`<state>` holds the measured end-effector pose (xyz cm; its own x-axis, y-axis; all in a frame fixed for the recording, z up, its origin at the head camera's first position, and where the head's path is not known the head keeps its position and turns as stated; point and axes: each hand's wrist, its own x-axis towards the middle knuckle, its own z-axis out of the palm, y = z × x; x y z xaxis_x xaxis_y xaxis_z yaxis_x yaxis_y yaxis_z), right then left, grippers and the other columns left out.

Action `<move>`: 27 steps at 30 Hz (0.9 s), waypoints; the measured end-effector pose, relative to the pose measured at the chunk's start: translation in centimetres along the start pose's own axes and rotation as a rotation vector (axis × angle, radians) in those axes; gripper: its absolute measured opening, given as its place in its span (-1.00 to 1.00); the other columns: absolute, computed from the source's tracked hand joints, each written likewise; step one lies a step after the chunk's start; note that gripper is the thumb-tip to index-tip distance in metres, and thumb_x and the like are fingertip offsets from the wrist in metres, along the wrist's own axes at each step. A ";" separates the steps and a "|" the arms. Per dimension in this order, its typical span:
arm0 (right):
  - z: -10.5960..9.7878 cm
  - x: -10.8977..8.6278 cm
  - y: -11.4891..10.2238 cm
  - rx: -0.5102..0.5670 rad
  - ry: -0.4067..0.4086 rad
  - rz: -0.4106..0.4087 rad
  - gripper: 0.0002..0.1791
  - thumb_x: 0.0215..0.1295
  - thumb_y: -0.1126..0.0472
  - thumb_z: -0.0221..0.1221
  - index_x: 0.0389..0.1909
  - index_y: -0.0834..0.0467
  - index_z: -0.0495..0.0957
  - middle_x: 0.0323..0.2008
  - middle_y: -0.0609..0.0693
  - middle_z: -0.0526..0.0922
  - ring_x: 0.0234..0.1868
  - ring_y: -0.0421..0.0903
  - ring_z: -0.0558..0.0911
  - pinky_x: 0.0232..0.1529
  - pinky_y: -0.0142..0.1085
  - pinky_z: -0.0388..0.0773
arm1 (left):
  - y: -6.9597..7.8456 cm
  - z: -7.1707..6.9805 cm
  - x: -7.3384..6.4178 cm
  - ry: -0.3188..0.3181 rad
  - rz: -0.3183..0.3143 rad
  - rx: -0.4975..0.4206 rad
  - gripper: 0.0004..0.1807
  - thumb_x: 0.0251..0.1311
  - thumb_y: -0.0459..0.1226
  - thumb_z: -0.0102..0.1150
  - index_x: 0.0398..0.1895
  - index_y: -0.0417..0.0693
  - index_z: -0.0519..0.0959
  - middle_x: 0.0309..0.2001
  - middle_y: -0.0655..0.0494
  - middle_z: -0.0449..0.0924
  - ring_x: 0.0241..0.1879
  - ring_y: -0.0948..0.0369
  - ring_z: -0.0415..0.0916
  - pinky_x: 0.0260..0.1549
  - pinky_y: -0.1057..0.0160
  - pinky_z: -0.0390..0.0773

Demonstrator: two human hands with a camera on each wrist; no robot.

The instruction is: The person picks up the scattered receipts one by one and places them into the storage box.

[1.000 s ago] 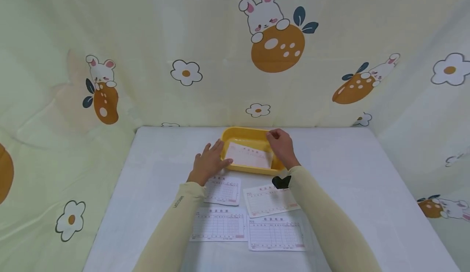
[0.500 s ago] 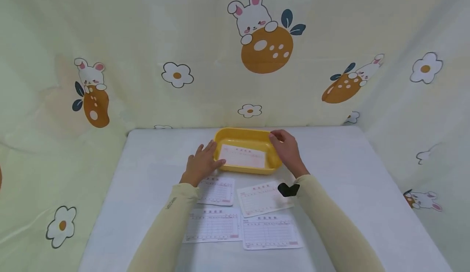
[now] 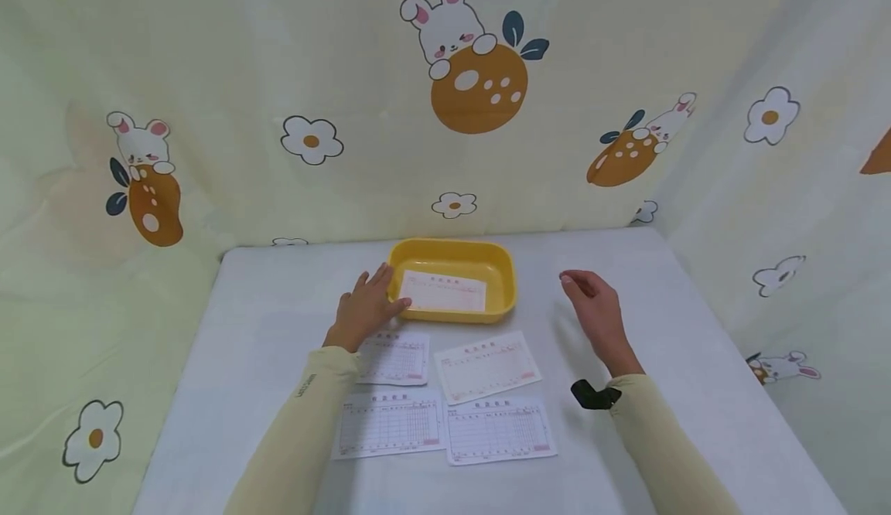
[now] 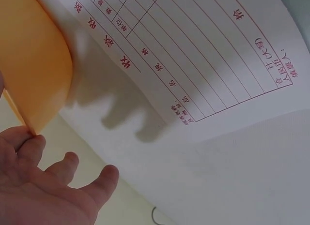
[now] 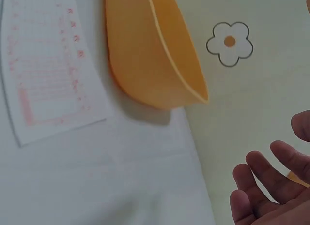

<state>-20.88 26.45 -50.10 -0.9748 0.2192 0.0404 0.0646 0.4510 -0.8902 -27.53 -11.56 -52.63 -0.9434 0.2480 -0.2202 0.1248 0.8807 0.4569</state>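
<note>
A yellow tray (image 3: 506, 312) stands near the back of the table, with a printed receipt slip (image 3: 443, 292) lying inside it. My left hand (image 3: 363, 308) rests against the tray's left end, fingers spread, its thumb at the front rim. In the left wrist view, fingertips (image 4: 33, 143) touch the tray's edge. Right of the tray, my right hand (image 3: 597, 312) is held above the table, fingers loosely bent. Nothing shows in it in the right wrist view. Several more receipt slips lie in front of the tray, including a tilted slip (image 3: 487, 368) on the right.
The slip at the left (image 3: 395, 359) is partly covered by my left hand. Two others, a left one (image 3: 390, 424) and a right one (image 3: 500, 431), lie closer to me. A patterned cloth (image 3: 362, 190) hangs behind the white table (image 3: 278, 322).
My right hand has left the tray's right rim and moved right and toward me. My left hand stays at the tray's left end. The view has turned slightly right.
</note>
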 end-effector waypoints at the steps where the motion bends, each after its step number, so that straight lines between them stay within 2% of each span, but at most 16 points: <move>1: -0.3 -0.3 0.2 -0.001 0.002 0.007 -0.47 0.71 -0.01 0.07 0.38 0.33 0.51 0.32 0.26 0.60 0.34 0.13 0.55 0.33 -0.13 0.49 | -0.1 0.0 0.0 0.001 -0.003 -0.001 -0.03 0.54 0.16 0.15 0.77 -0.06 -0.02 0.75 0.05 -0.12 0.69 -0.16 -0.16 0.50 -0.42 0.06; 4: -0.8 -0.9 1.0 -0.003 0.001 0.035 -0.48 0.71 -0.01 0.07 0.38 0.32 0.50 0.33 0.24 0.61 0.33 0.10 0.56 0.26 -0.31 0.49 | -0.3 -0.1 0.0 -0.001 -0.015 -0.016 -0.02 0.53 0.15 0.16 0.77 -0.05 -0.03 0.75 0.05 -0.12 0.69 -0.16 -0.18 0.51 -0.41 0.04; 6: -0.8 -1.1 1.6 0.001 -0.009 0.055 -0.47 0.71 -0.02 0.08 0.38 0.31 0.50 0.34 0.24 0.61 0.32 0.09 0.56 0.23 -0.35 0.48 | -0.4 -0.1 0.0 -0.002 -0.023 -0.018 -0.02 0.53 0.15 0.17 0.77 -0.05 -0.03 0.75 0.04 -0.13 0.69 -0.16 -0.18 0.51 -0.41 0.04; 12: 0.8 -1.4 3.2 -0.011 -0.065 0.094 -0.46 0.69 -0.03 0.11 0.39 0.30 0.50 0.35 0.25 0.59 0.34 0.13 0.54 0.29 -0.12 0.49 | -0.5 -0.3 -0.1 -0.002 -0.020 -0.025 -0.02 0.53 0.15 0.17 0.77 -0.07 -0.03 0.75 0.03 -0.12 0.69 -0.18 -0.18 0.51 -0.40 0.04; 17: 2.7 -1.8 4.1 -0.044 -0.165 0.128 -0.49 0.69 0.06 0.11 0.42 0.32 0.48 0.34 0.28 0.58 0.35 0.20 0.53 0.39 0.07 0.47 | -0.3 -0.5 -0.3 -0.009 -0.013 -0.028 -0.02 0.53 0.14 0.17 0.76 -0.08 -0.02 0.74 0.01 -0.12 0.69 -0.19 -0.17 0.51 -0.40 0.05; 21: 4.0 -1.9 5.1 -0.067 -0.226 0.143 -0.53 0.67 0.13 0.12 0.39 0.33 0.51 0.29 0.28 0.61 0.32 0.21 0.53 0.42 0.12 0.44 | -0.1 -0.4 -0.3 -0.013 -0.012 -0.038 -0.03 0.54 0.12 0.18 0.76 -0.09 -0.02 0.74 0.00 -0.12 0.69 -0.19 -0.18 0.51 -0.41 0.05; 27: 5.0 -2.0 6.0 -0.083 -0.233 0.164 -0.57 0.63 0.17 0.13 0.33 0.34 0.55 0.20 0.27 0.66 0.24 0.19 0.56 0.36 0.09 0.46 | 0.3 -0.1 -0.2 -0.005 -0.003 -0.038 -0.03 0.53 0.12 0.19 0.76 -0.08 -0.01 0.74 0.01 -0.11 0.68 -0.18 -0.16 0.50 -0.40 0.07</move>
<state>-19.60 24.44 -57.80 -0.9721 0.0946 -0.2147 0.2330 0.4969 -0.8359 -27.34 -11.43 -52.34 -0.9421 0.2473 -0.2264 0.1098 0.8656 0.4885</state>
